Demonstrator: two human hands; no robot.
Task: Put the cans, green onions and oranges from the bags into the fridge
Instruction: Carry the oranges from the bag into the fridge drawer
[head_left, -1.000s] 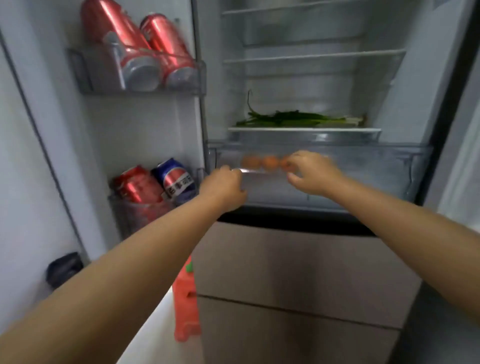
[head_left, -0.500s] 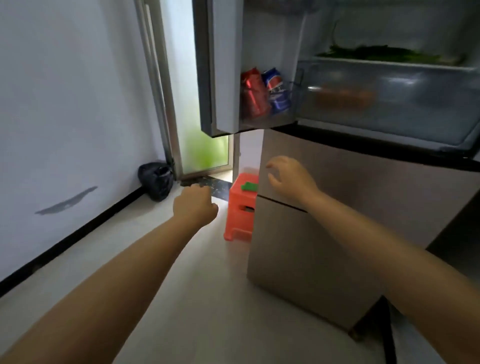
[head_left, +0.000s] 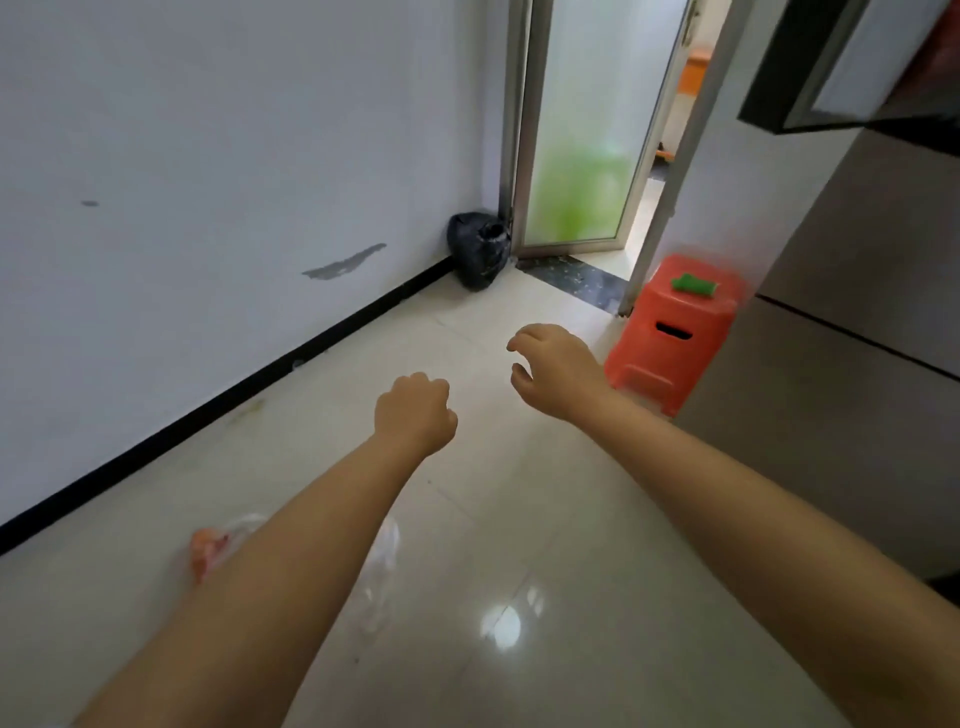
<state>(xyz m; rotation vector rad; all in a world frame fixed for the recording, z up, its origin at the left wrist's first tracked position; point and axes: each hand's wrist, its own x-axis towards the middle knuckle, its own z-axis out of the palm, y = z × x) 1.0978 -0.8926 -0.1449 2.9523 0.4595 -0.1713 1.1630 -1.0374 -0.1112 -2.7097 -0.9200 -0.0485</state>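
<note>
Both bare forearms reach out over a glossy, pale tiled floor (head_left: 519, 545) that throws back a soft round glare. The left hand (head_left: 415, 413) is balled into a loose fist, its grip curled in on itself with nothing in it; the right hand (head_left: 553, 371) hangs with fingers bent and slightly spread — a relaxed claw, empty as well. Low on the floor, partly hidden behind the left forearm, lies a thin, crinkled clear plastic bag (head_left: 382, 561), and at its left end a blurred orange shape (head_left: 205, 551) shows through the film — likely fruit, though too soft to say for sure. At the right stands the fridge (head_left: 841, 364), its smooth matte beige front split by dark seams. Just beside it sits a boxy orange plastic stool (head_left: 675, 332) with a slot handle and a small green thing on top. A lumpy black bag (head_left: 478, 249) slumps in the corner by a frosted glass door (head_left: 582, 130).
</note>
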